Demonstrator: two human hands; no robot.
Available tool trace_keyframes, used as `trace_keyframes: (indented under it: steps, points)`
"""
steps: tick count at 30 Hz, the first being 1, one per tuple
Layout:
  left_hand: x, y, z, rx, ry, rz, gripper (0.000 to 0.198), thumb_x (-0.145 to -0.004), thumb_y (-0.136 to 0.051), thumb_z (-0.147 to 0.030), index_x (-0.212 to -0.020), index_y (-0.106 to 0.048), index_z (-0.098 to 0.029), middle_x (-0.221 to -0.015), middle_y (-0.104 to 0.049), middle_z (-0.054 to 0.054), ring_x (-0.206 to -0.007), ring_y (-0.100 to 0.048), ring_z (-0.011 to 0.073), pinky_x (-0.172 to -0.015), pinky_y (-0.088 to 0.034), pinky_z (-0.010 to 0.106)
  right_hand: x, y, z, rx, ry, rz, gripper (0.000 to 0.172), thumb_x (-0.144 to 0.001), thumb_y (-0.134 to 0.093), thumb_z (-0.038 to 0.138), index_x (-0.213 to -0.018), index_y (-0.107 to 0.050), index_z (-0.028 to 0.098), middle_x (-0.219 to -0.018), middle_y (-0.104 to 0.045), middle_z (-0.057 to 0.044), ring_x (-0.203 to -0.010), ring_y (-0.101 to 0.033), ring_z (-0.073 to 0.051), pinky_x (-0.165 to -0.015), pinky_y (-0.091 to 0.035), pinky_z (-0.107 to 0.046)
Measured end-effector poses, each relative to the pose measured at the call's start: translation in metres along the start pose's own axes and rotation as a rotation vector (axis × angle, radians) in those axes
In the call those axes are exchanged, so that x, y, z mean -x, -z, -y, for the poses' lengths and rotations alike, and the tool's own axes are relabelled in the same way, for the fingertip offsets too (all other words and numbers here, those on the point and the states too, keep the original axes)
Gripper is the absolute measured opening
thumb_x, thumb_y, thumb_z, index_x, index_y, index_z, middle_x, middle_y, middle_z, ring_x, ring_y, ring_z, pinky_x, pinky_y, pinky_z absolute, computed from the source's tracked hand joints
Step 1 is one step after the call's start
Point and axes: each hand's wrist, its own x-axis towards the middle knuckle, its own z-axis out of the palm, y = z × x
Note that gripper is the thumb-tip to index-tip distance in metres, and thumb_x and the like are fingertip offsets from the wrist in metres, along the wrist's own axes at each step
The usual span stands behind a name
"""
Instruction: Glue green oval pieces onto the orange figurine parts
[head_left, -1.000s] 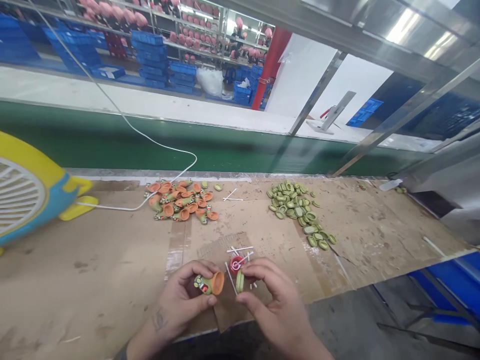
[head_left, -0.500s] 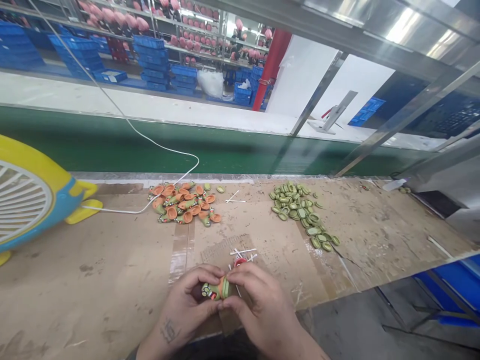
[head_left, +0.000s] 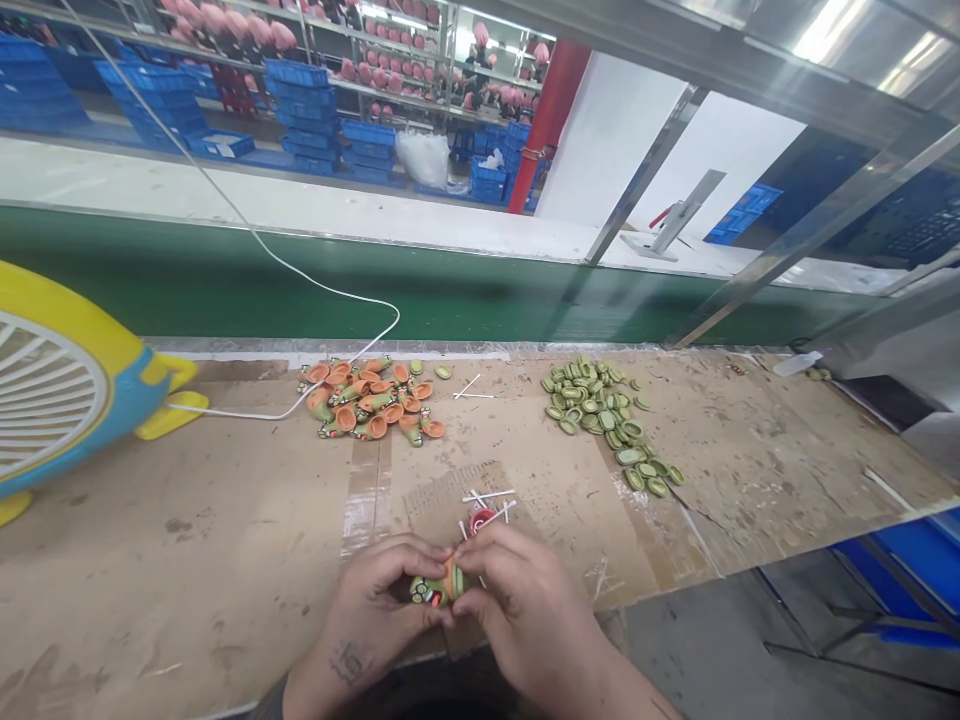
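Near the front edge of the table, both my hands hold one small green and orange figurine (head_left: 431, 591) with round eyes and a red mouth. My left hand (head_left: 382, 590) is closed around its head end. With fingers and thumb, my right hand (head_left: 521, 595) pinches the other end, where a green oval piece (head_left: 458, 578) sits against the orange part. Just beyond my right fingers stands a small red cap-like dish (head_left: 480, 520), with several cotton swabs (head_left: 489, 496) lying on and around it. My fingertips partly hide the figurine.
A pile of orange and green figurines (head_left: 371, 400) lies at the back left, a heap of green oval pieces (head_left: 600, 410) at the back right. Two swabs (head_left: 474, 396) lie between them. A yellow and blue fan (head_left: 82, 380) stands left, its white cord (head_left: 247, 413) crossing the cardboard-covered table (head_left: 247, 520).
The view has shifted slightly. Both hands stay on the figurine, and its face has turned a little. More of the red dish shows beyond my right fingers.
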Motion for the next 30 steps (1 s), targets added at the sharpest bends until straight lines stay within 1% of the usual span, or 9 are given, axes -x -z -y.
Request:
trace_keyframes:
  steps: [5,7,9,12,16,19,22,26,30]
  points:
    - [0.002,-0.003,-0.004,0.052,0.163,-0.037,0.028,-0.068,-0.096,-0.028,-0.091,-0.08,-0.028,-0.092,-0.082,0.004,-0.087,-0.077,0.0212,-0.08,-0.059,0.027,-0.002,-0.004,-0.003,0.087,-0.014,0.019,0.025,-0.084,-0.063,-0.001,-0.098,-0.069,0.019,-0.098,-0.069,-0.005,-0.093,-0.066,-0.02,-0.084,-0.056,-0.03]
    - [0.003,-0.005,-0.007,0.204,0.304,-0.059,0.024,-0.073,-0.092,-0.025,-0.094,-0.081,-0.029,-0.107,-0.081,0.007,-0.103,-0.075,0.0244,-0.088,-0.06,0.03,-0.002,-0.009,-0.005,0.17,-0.01,-0.047,0.027,-0.086,-0.063,0.001,-0.105,-0.069,0.02,-0.104,-0.07,-0.006,-0.097,-0.066,-0.022,-0.088,-0.056,-0.035]
    - [0.002,-0.008,-0.012,0.442,0.428,-0.058,0.034,-0.075,-0.091,-0.028,-0.107,-0.08,-0.03,-0.121,-0.076,0.009,-0.109,-0.072,0.0268,-0.088,-0.061,0.032,-0.003,-0.016,-0.004,0.271,0.024,-0.111,0.028,-0.089,-0.062,0.004,-0.112,-0.068,0.02,-0.109,-0.071,-0.007,-0.1,-0.065,-0.025,-0.094,-0.055,-0.041]
    - [-0.003,-0.01,-0.027,0.732,0.62,-0.077,0.046,-0.079,-0.088,-0.037,-0.122,-0.074,-0.026,-0.121,-0.073,0.011,-0.099,-0.071,0.0239,-0.081,-0.061,0.031,-0.003,-0.02,0.002,0.295,0.145,-0.126,0.033,-0.094,-0.058,0.008,-0.125,-0.062,0.018,-0.115,-0.072,-0.009,-0.103,-0.065,-0.025,-0.098,-0.054,-0.043]
    - [-0.013,-0.006,-0.048,0.917,0.822,-0.138,0.03,-0.081,-0.087,-0.028,-0.108,-0.077,-0.018,-0.098,-0.073,0.007,-0.08,-0.068,0.0148,-0.071,-0.058,0.022,0.003,-0.005,0.006,0.211,0.198,-0.171,0.037,-0.097,-0.059,0.019,-0.134,-0.054,0.02,-0.125,-0.067,-0.01,-0.114,-0.063,-0.024,-0.101,-0.053,-0.038]
    - [-0.016,-0.001,-0.054,1.044,0.851,-0.171,0.027,-0.077,-0.09,-0.028,-0.097,-0.078,-0.015,-0.098,-0.073,0.008,-0.075,-0.067,0.0122,-0.064,-0.055,0.017,0.014,0.018,-0.01,0.256,0.088,-0.338,0.03,-0.099,-0.056,0.021,-0.129,-0.057,0.022,-0.122,-0.066,-0.01,-0.112,-0.064,-0.022,-0.097,-0.055,-0.035]
    - [-0.014,0.0,-0.053,1.143,0.858,-0.181,0.025,-0.076,-0.09,-0.027,-0.093,-0.077,-0.015,-0.094,-0.071,0.007,-0.074,-0.067,0.0111,-0.062,-0.053,0.015,0.027,0.038,-0.042,0.307,-0.097,-0.457,0.021,-0.102,-0.054,0.027,-0.121,-0.06,0.022,-0.113,-0.067,-0.009,-0.095,-0.066,-0.02,-0.082,-0.057,-0.032]
    - [-0.009,0.0,-0.047,1.179,0.845,-0.188,0.027,-0.076,-0.091,-0.025,-0.097,-0.078,-0.014,-0.09,-0.069,0.007,-0.073,-0.065,0.0101,-0.06,-0.051,0.014,0.042,0.046,-0.087,0.339,-0.301,-0.463,0.024,-0.101,-0.051,0.035,-0.114,-0.063,0.019,-0.108,-0.069,-0.01,-0.089,-0.067,-0.022,-0.078,-0.058,-0.035]
    - [-0.009,-0.001,-0.044,1.159,0.83,-0.209,0.025,-0.077,-0.09,-0.024,-0.095,-0.077,-0.012,-0.089,-0.066,0.007,-0.073,-0.063,0.0098,-0.059,-0.049,0.014,0.05,0.038,-0.111,0.338,-0.376,-0.41,0.026,-0.099,-0.05,0.035,-0.11,-0.065,0.018,-0.104,-0.07,-0.011,-0.091,-0.069,-0.023,-0.081,-0.058,-0.038]
